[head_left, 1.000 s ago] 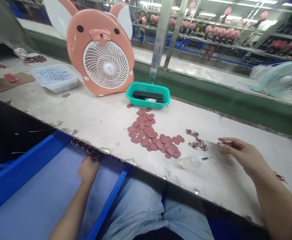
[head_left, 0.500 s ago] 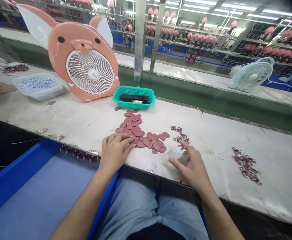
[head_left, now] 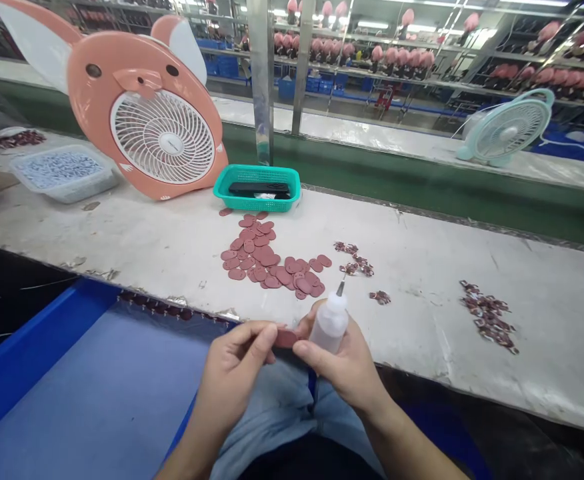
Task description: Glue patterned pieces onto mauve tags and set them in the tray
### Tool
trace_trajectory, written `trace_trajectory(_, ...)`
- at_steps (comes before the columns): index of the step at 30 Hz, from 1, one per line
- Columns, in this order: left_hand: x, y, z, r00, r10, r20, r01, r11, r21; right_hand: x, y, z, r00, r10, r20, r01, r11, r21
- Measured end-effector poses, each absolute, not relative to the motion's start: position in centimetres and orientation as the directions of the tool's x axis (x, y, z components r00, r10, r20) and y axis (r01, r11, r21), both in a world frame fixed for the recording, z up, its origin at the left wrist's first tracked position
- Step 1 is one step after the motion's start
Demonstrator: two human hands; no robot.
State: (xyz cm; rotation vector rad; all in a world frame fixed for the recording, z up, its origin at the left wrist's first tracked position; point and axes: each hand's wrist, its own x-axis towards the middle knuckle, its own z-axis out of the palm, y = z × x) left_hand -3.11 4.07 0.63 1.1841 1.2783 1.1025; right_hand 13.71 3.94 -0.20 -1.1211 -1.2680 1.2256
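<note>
The left hand point(head_left: 232, 373) pinches a pink oval piece point(head_left: 286, 339) in closed fingers point(head_left: 259, 333), the right hand point(head_left: 345, 367) grips a squeeze bottle point(head_left: 329, 327), and more pieces point(head_left: 267, 263) lie within easy reach on the surface point(head_left: 422, 320).

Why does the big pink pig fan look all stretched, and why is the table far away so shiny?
In the head view, the pink plastic pig-shaped fan looks stretched, likely because it sits near the edge of a wide picture; also in the head view, long white overhead lights seem to make the glare on the far white bench.

Left hand point(head_left: 229, 370) pinches a maroon tab point(head_left: 286, 339), right hand point(head_left: 342, 367) a squeeze bottle point(head_left: 329, 325).
</note>
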Motion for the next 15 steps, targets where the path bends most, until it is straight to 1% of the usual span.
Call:
trace_trajectory(2, -2.9, 3.2, 0.7, 0.064, 0.982, -0.181, -0.011, 0.182, 0.983, 13.8, 4.0, 0.3, -0.150, 0.989, 0.000, -0.104, -0.015, -0.994)
trace_trajectory(3, -3.0, 3.0, 0.6, 0.118, 0.963, -0.240, -0.045, 0.247, 0.968, 14.2, 4.0, 0.5, -0.221, 0.975, -0.032, -0.137, -0.063, -0.989)
trace_trajectory(5, -3.2, 2.9, 0.2, 0.293, 0.880, -0.374, -0.110, 0.420, 0.901, 15.1, 4.1, 0.8, -0.406, 0.910, -0.078, -0.143, -0.148, -0.979)
trace_trajectory(7, -3.5, 3.1, -0.5, 0.517, 0.724, -0.456, -0.116, 0.587, 0.801, 16.0, 4.0, 1.2, -0.556, 0.825, -0.101, -0.053, -0.156, -0.986)
trace_trajectory(9, -3.5, 3.1, -1.3, 0.678, 0.565, -0.471, -0.083, 0.695, 0.714, 16.6, 3.8, 1.5, -0.623, 0.773, -0.119, 0.072, -0.095, -0.993)
trace_trajectory(10, -3.4, 3.0, -1.8, 0.725, 0.508, -0.465, -0.075, 0.730, 0.679, 16.8, 3.6, 1.7, -0.635, 0.762, -0.123, 0.119, -0.061, -0.991)
trace_trajectory(12, -3.3, 2.6, -2.7, 0.771, 0.451, -0.450, -0.103, 0.785, 0.610, 17.0, 3.1, 1.8, -0.607, 0.785, -0.125, 0.163, -0.031, -0.986)
trace_trajectory(13, -3.2, 2.4, -3.1, 0.778, 0.450, -0.438, -0.138, 0.804, 0.579, 17.2, 2.9, 1.9, -0.558, 0.821, -0.121, 0.183, -0.021, -0.983)
trace_trajectory(15, -3.2, 1.8, -3.7, 0.757, 0.505, -0.415, -0.254, 0.812, 0.525, 17.8, 2.3, 1.9, -0.423, 0.900, -0.108, 0.268, 0.011, -0.963)
